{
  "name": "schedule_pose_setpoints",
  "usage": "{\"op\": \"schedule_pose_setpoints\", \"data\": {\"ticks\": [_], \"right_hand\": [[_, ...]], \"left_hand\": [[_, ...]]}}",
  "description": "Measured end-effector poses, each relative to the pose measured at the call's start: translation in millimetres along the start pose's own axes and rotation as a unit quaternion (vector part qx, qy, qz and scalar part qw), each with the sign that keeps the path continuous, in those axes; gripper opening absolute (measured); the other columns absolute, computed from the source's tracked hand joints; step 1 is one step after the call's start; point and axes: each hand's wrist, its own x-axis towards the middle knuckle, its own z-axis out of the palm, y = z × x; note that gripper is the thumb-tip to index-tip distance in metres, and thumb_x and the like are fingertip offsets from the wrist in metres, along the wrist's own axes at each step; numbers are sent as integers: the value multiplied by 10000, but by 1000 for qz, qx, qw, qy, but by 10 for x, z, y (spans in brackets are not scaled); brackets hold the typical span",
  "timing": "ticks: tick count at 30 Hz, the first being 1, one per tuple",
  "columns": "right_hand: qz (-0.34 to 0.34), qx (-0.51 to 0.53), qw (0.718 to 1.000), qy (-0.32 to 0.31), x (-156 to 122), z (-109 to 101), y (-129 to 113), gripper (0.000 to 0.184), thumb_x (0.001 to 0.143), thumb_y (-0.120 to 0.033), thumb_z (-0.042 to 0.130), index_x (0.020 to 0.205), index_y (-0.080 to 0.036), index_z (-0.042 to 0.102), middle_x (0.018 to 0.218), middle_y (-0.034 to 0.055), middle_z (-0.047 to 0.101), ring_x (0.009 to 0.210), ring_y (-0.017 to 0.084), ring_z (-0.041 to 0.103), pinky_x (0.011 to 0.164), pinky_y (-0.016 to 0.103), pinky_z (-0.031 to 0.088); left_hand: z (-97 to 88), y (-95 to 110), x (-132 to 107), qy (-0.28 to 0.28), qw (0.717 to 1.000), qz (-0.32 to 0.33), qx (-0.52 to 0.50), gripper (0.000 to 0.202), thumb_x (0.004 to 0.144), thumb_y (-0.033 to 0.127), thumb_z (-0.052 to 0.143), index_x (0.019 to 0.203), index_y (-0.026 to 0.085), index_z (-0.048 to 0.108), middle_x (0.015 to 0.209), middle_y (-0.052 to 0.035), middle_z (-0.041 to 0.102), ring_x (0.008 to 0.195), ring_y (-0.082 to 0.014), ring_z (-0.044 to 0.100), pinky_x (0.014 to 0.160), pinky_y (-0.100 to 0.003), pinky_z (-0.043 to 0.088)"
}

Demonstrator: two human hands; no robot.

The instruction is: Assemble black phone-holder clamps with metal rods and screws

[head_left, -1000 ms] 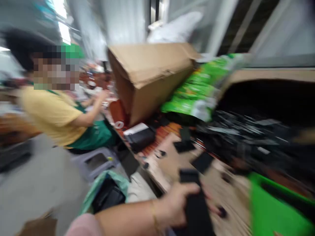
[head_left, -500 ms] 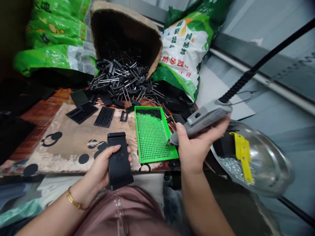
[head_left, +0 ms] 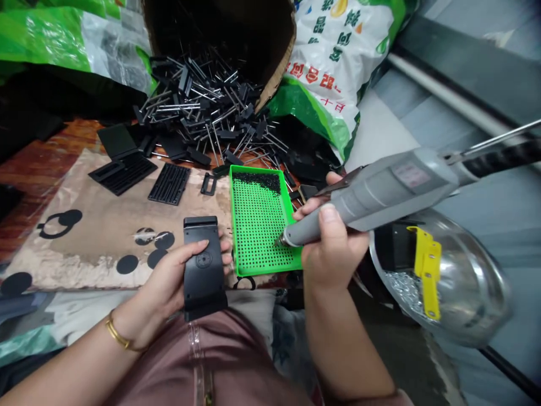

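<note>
My left hand (head_left: 163, 285) grips a flat black plastic plate (head_left: 203, 269) with a round boss in its middle, held at the near table edge over my lap. My right hand (head_left: 333, 245) is wrapped round a grey electric screwdriver (head_left: 380, 194) on a coiled black cable. Its tip rests on the near right part of a green perforated tray (head_left: 260, 223), which carries small black screws along its far end.
A heap of black parts with metal pins (head_left: 203, 110) spills from a tipped cardboard box (head_left: 276, 67). Black grille pieces (head_left: 169, 183) lie on a brown sheet (head_left: 97, 237). Green and white sacks (head_left: 333, 62) lie behind. A steel bowl (head_left: 469, 282) with a yellow clip (head_left: 426, 262) sits at right.
My head swung from a seated co-worker at left down to the table. Over the last half second the screwdriver tip lowered onto the green tray and the view came closer.
</note>
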Motion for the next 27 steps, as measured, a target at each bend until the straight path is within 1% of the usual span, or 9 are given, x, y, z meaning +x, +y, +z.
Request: {"op": "schedule_pose_setpoints", "data": {"ticks": [2,5,8,11,14,18,22,24,27], "right_hand": [[-4,48,999,11,-8,102,53,379,891,-378,357,1160,-166,521,611,-5,531,490,161,551,505,325,504],[-33,88,995,11,-26,186,145,458,902,-472,250,1049,-170,562,551,-8,495,434,163,504,480,341,477],[-35,50,998,8,-39,229,211,522,899,-510,157,1019,-185,549,540,-11,461,419,165,489,474,345,467],[-12,14,1000,6,-50,257,260,555,910,-469,88,1057,-182,538,584,15,481,448,176,514,508,366,475],[-13,37,999,-6,-59,280,316,504,928,-441,129,1048,-195,552,622,31,522,502,189,544,577,398,488],[-23,132,991,14,-51,314,373,406,907,-484,283,937,-221,591,526,-23,497,432,162,500,470,332,452],[-16,173,985,19,-25,327,384,390,863,-532,384,902,-216,609,504,-45,513,400,139,479,407,286,411],[-12,182,983,13,-5,323,365,409,850,-563,400,901,-219,615,502,-46,519,387,136,473,391,279,396],[-20,187,982,22,32,320,274,453,852,-600,369,887,-228,626,476,-45,497,363,139,460,364,276,369]], "left_hand": [[-16,-16,14,-9,1000,8,-3,253,816,120,518,1035,124,644,884,-96,721,664,-204,692,614,-329,582],[-56,-40,27,-16,1000,6,-6,259,820,146,531,1052,125,644,866,-95,715,653,-196,681,606,-320,576],[-81,-56,29,-20,1000,-1,-6,268,811,158,548,1059,128,645,863,-100,711,670,-200,676,622,-331,575],[-85,-66,30,-26,1000,9,-11,256,801,148,555,1040,143,648,871,-90,710,659,-196,670,614,-333,573],[-94,-75,36,-24,1000,2,-7,253,806,163,555,1037,134,653,865,-104,710,674,-203,670,625,-333,569],[-118,-77,41,-17,1000,-15,-3,247,824,174,534,1021,109,668,825,-126,710,690,-204,668,665,-332,560],[-144,-73,39,-28,999,-24,0,264,825,196,548,1044,113,670,844,-134,712,730,-216,668,711,-357,552],[-152,-76,42,-28,999,-23,5,282,822,197,561,1072,119,665,889,-141,713,772,-225,671,735,-365,549],[-140,-85,49,-25,999,-17,10,296,820,181,567,1095,123,659,951,-149,709,809,-230,672,741,-362,547]]}}
